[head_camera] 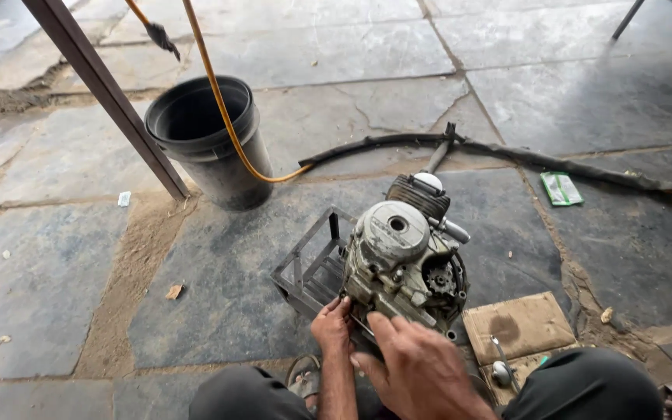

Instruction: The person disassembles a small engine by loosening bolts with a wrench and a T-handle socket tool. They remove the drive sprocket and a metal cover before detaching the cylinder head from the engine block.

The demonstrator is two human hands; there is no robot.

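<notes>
We see a small engine [402, 260] standing on a metal frame [309, 272] on the stone floor [227, 295], just in front of the person's knees. The left hand [331, 325] grips the engine's lower near edge, fingers curled onto the casing. The right hand [418, 365] lies against the engine's underside beside it (we cannot tell whether it grasps anything, since the fingertips are hidden). A piece of cardboard [519, 327] lies just to the right of the engine, with a small metal tool [501, 367] on it. Farther off stands a black bucket [211, 144], a yellow hose [223, 101] crossing over it, and a black hose [523, 155] runs behind the engine.
</notes>
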